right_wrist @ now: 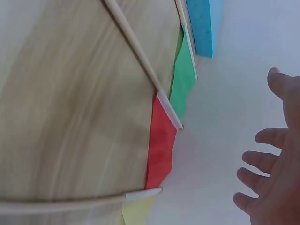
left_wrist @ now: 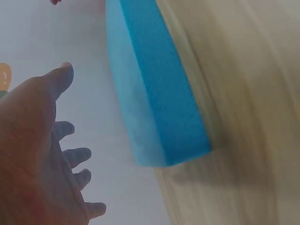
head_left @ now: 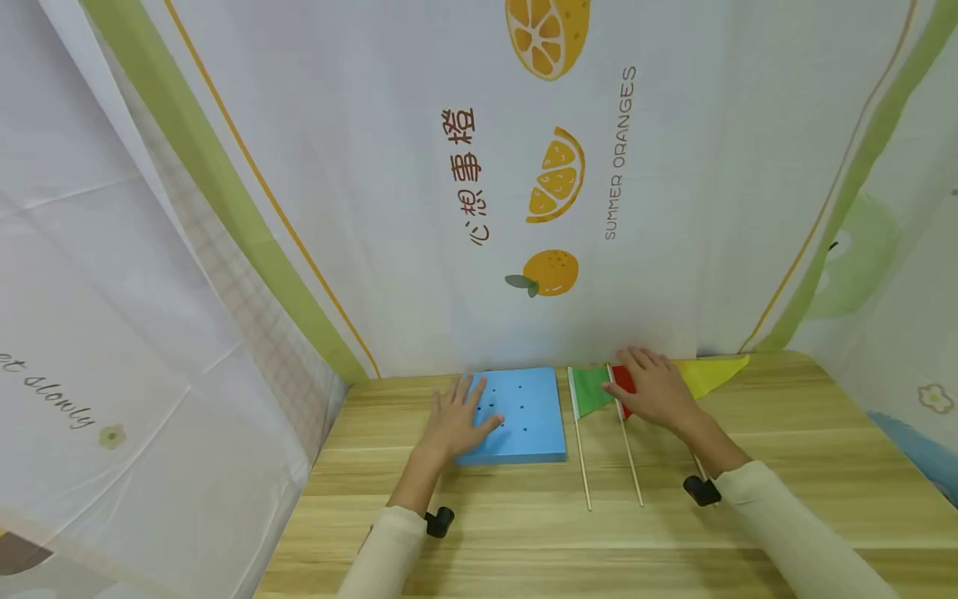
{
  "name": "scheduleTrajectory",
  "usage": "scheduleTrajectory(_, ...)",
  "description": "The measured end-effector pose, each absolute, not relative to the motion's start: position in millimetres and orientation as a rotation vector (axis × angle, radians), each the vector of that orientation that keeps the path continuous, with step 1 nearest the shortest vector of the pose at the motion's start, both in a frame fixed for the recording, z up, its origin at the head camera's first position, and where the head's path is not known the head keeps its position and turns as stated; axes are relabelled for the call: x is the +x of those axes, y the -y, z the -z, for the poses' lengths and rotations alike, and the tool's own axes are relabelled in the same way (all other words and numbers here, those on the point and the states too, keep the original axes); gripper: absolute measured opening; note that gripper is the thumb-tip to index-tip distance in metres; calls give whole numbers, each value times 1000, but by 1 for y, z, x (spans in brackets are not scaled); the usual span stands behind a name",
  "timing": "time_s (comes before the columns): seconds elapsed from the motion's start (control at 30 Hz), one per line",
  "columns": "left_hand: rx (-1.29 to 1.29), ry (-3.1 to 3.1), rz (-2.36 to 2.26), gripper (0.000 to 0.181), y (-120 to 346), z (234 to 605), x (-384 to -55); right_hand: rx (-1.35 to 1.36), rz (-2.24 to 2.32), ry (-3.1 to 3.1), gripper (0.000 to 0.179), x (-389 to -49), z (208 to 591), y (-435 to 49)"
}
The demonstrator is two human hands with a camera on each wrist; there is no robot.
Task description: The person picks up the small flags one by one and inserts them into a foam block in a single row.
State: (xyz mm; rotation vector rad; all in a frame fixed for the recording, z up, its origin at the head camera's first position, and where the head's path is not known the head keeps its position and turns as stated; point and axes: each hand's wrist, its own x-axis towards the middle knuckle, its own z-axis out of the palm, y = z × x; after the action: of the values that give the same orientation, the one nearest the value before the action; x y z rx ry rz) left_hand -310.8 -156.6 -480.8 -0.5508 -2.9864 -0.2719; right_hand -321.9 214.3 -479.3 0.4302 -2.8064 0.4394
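Note:
A light blue foam block (head_left: 539,416) with several small holes in its top lies on the table. Over its left part my left hand (head_left: 452,420) is spread with the fingers apart; the left wrist view shows the hand (left_wrist: 37,154) raised clear of the block (left_wrist: 164,93). To the block's right lie a green flag (head_left: 591,391), a red flag (head_left: 623,378) and a yellow flag (head_left: 711,374) on thin wooden sticks. My right hand (head_left: 659,391) hovers above the red and yellow flags, fingers spread, holding nothing. In the right wrist view the red flag (right_wrist: 161,145) lies apart from the hand (right_wrist: 276,159).
The wooden table (head_left: 509,532) meets a white curtain (head_left: 374,166) printed with oranges along its back edge. Another pale cloth (head_left: 112,291) hangs at the left side. Small black wrist cameras sit below both wrists, one of them the left camera (head_left: 440,522).

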Motion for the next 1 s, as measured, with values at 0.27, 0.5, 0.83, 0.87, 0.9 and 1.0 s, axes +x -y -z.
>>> scheduleTrajectory(0.27, -631, 2970, 277, 77, 150, 494, -299, 423, -609, 2781, 64, -313, 488, -196)
scheduleTrajectory(0.5, -672, 2970, 352, 75, 144, 506, -290, 428, -795, 2834, 48, -302, 497, -179)
scheduleTrajectory(0.83, -664, 2990, 384, 75, 139, 516, -286, 332, -837, 2906, 27, -297, 519, -159)
scheduleTrajectory(0.87, -667, 2989, 383, 75, 138, 516, -286, 323, -831, 2913, 25, -296, 521, -157)
scheduleTrajectory(0.9, -665, 2991, 378, 74, 138, 517, -286, 316, -821, 2922, 25, -295, 523, -155)
scheduleTrajectory(1.0, -668, 2994, 374, 73, 137, 517, -285, 302, -791, 2946, 29, -293, 528, -150)
